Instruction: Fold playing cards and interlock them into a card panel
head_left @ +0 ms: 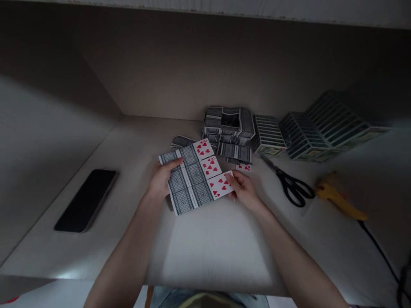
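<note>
My hands hold a row of overlapping playing cards (192, 179) above the pale tabletop. The cards have grey-green patterned backs. Three red-heart faces show along the far side: a nine (203, 149), an eight (211, 167) and a seven (220, 185). My left hand (162, 177) grips the row's near-left end. My right hand (243, 190) pinches the seven of hearts at the right end. Just beyond the row lies a loose heap of cards (228, 128), partly hidden behind it.
A black smartphone (85, 201) lies to the left. To the right are stacked card decks (324, 128), black scissors (291, 186), a yellow tool (337, 199) and a black cable (379, 248). A low shelf (205, 13) overhangs the back wall.
</note>
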`<act>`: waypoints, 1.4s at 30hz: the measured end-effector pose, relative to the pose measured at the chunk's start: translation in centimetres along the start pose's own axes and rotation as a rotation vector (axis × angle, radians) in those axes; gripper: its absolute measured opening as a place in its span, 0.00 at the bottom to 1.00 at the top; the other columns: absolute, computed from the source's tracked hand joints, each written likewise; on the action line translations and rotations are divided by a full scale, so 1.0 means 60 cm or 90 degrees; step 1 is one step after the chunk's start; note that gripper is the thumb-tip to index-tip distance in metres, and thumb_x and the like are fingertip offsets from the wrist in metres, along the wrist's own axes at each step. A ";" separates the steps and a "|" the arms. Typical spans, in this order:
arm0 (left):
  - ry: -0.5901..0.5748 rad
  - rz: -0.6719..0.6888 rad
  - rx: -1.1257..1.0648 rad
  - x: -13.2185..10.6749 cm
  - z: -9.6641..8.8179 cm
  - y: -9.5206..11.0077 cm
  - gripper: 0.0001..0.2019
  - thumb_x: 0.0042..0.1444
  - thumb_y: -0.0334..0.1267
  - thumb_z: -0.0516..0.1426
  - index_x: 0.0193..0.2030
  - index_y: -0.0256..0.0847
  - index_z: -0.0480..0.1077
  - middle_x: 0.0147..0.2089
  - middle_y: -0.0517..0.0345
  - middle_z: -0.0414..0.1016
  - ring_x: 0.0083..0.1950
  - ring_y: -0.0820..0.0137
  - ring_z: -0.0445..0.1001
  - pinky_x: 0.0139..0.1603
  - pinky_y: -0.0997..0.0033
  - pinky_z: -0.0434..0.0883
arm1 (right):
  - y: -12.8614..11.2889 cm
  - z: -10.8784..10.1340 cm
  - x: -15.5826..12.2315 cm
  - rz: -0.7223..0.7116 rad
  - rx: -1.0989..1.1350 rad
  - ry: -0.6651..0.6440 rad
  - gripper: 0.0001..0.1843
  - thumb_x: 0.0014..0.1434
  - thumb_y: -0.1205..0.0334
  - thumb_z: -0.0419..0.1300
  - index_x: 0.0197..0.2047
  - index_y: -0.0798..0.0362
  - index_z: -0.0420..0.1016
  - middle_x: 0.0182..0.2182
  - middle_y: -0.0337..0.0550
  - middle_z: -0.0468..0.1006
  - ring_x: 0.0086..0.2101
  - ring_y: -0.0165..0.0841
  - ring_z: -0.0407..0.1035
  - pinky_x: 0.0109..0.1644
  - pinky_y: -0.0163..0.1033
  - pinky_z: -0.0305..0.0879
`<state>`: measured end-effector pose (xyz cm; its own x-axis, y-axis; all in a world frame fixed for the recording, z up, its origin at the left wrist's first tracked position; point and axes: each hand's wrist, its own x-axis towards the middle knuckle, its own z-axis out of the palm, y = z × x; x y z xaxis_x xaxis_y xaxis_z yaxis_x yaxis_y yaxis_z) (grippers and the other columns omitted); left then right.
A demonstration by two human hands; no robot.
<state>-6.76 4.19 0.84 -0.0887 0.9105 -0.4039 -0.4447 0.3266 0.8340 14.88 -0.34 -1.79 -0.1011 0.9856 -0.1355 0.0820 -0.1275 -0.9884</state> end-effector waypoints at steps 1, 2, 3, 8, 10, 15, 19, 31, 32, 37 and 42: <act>-0.003 -0.007 -0.005 0.001 -0.001 0.000 0.16 0.35 0.32 0.64 0.35 0.34 0.73 0.31 0.51 0.77 0.31 0.61 0.76 0.33 0.63 0.75 | -0.001 0.000 -0.001 0.008 0.012 -0.019 0.16 0.52 0.47 0.54 0.29 0.53 0.62 0.13 0.30 0.63 0.11 0.23 0.55 0.12 0.29 0.51; -0.007 -0.010 -0.010 0.001 -0.002 0.000 0.16 0.35 0.32 0.64 0.36 0.35 0.73 0.31 0.51 0.77 0.31 0.62 0.76 0.34 0.63 0.74 | -0.002 0.000 -0.002 0.016 0.023 -0.039 0.16 0.51 0.48 0.55 0.30 0.53 0.62 0.13 0.30 0.64 0.11 0.23 0.56 0.13 0.29 0.52; -0.011 -0.009 -0.012 0.001 -0.002 0.000 0.16 0.35 0.32 0.64 0.36 0.35 0.73 0.31 0.51 0.77 0.31 0.62 0.76 0.34 0.63 0.74 | -0.002 0.000 -0.003 0.023 0.032 -0.057 0.16 0.50 0.48 0.56 0.31 0.53 0.61 0.13 0.30 0.66 0.11 0.23 0.56 0.13 0.29 0.53; 0.004 0.031 0.007 -0.001 -0.002 -0.003 0.17 0.34 0.33 0.64 0.35 0.35 0.73 0.33 0.51 0.77 0.32 0.61 0.76 0.33 0.63 0.74 | -0.002 0.003 -0.007 0.044 0.064 -0.093 0.15 0.50 0.50 0.57 0.32 0.51 0.58 0.14 0.29 0.68 0.10 0.24 0.59 0.13 0.29 0.55; 0.011 0.039 0.010 -0.002 0.000 -0.005 0.17 0.34 0.33 0.64 0.35 0.35 0.73 0.34 0.51 0.77 0.32 0.61 0.76 0.33 0.63 0.74 | -0.001 0.005 -0.007 0.048 0.070 -0.089 0.15 0.51 0.50 0.57 0.32 0.51 0.57 0.14 0.29 0.68 0.10 0.24 0.58 0.12 0.29 0.55; 0.019 0.056 0.013 -0.003 0.002 -0.006 0.17 0.34 0.33 0.64 0.35 0.35 0.73 0.35 0.51 0.77 0.32 0.61 0.76 0.33 0.63 0.74 | 0.005 0.011 -0.006 0.043 0.061 -0.080 0.15 0.51 0.51 0.57 0.31 0.51 0.56 0.13 0.29 0.68 0.10 0.24 0.59 0.13 0.29 0.56; 0.004 0.045 0.006 -0.003 0.001 -0.007 0.17 0.35 0.33 0.64 0.36 0.35 0.72 0.34 0.51 0.77 0.33 0.61 0.76 0.34 0.63 0.74 | 0.009 0.017 -0.007 0.040 0.040 -0.059 0.15 0.52 0.50 0.56 0.31 0.51 0.57 0.13 0.29 0.67 0.10 0.23 0.58 0.13 0.29 0.55; 0.020 0.048 -0.005 -0.004 0.004 -0.011 0.16 0.34 0.33 0.64 0.35 0.35 0.73 0.35 0.51 0.77 0.34 0.61 0.76 0.34 0.62 0.74 | 0.006 0.020 -0.012 0.051 -0.005 -0.060 0.15 0.53 0.48 0.54 0.32 0.51 0.58 0.14 0.29 0.66 0.11 0.22 0.57 0.13 0.28 0.53; 0.019 0.050 -0.007 -0.004 0.004 -0.012 0.16 0.34 0.33 0.64 0.34 0.35 0.73 0.34 0.52 0.77 0.33 0.61 0.76 0.35 0.62 0.74 | 0.005 0.021 -0.013 0.051 -0.009 -0.062 0.15 0.53 0.49 0.54 0.32 0.51 0.58 0.14 0.29 0.66 0.11 0.22 0.57 0.13 0.28 0.53; 0.013 0.035 -0.016 -0.005 0.007 -0.014 0.17 0.34 0.33 0.64 0.35 0.34 0.72 0.33 0.51 0.77 0.34 0.61 0.76 0.36 0.62 0.74 | 0.004 0.021 -0.014 0.047 -0.014 -0.063 0.14 0.53 0.49 0.53 0.32 0.52 0.58 0.14 0.29 0.66 0.11 0.22 0.56 0.13 0.28 0.53; -0.016 -0.022 -0.041 -0.004 0.007 -0.008 0.17 0.37 0.34 0.63 0.39 0.35 0.72 0.34 0.51 0.77 0.35 0.61 0.76 0.37 0.63 0.74 | 0.009 0.020 -0.007 0.036 0.004 -0.010 0.15 0.51 0.49 0.55 0.32 0.51 0.59 0.13 0.29 0.65 0.11 0.22 0.57 0.12 0.27 0.52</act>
<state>-6.14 3.94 0.70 -0.0499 0.9054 -0.4217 -0.5036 0.3418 0.7934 13.76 -0.96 -2.38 -0.1120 0.9751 -0.1915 0.0815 -0.1831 -0.9797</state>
